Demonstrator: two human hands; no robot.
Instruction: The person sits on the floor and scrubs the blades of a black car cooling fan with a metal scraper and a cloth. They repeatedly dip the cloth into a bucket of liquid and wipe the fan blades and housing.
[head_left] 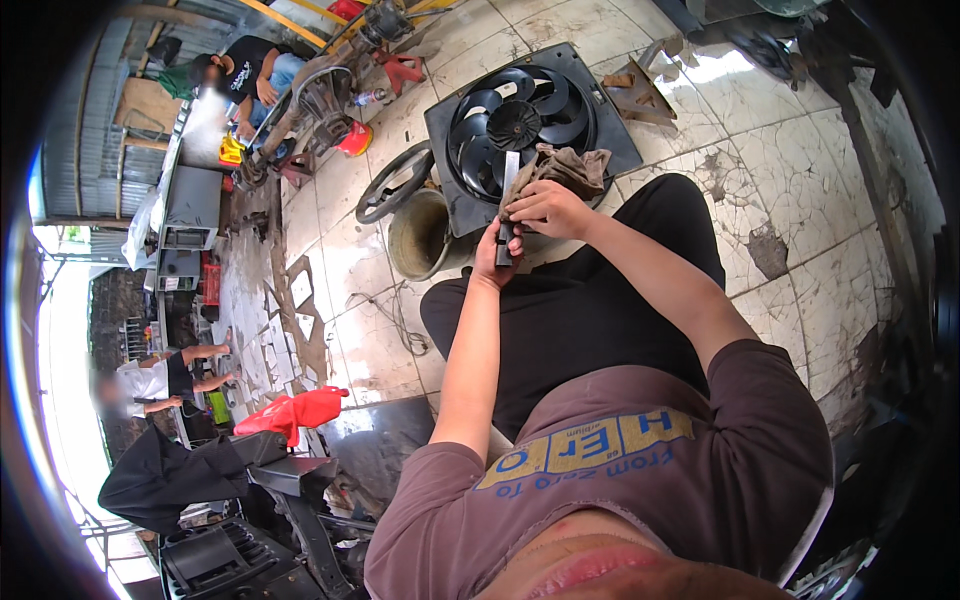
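Note:
In front of my lap, my left hand (496, 254) is wrapped around a long, narrow dark bar (503, 243), held upright. The upper end of the bar looks pale where light falls on it. A crumpled brown cloth (572, 170) is bunched in my right hand (552, 209), whose closed fingers press it to the bar just above my left hand. Part of the bar is hidden by the fingers and cloth. Just beyond my hands lies a black radiator fan (512, 125) in its square black shroud (612, 135), flat on the tiled floor.
A bucket (418, 236) and a black steering wheel (395, 182) sit left of the fan. A rusty metal stand (638, 95) is to its right. Black car interior parts (230, 555) and a red cloth (292, 412) lie lower left. Two people (245, 80) are farther left.

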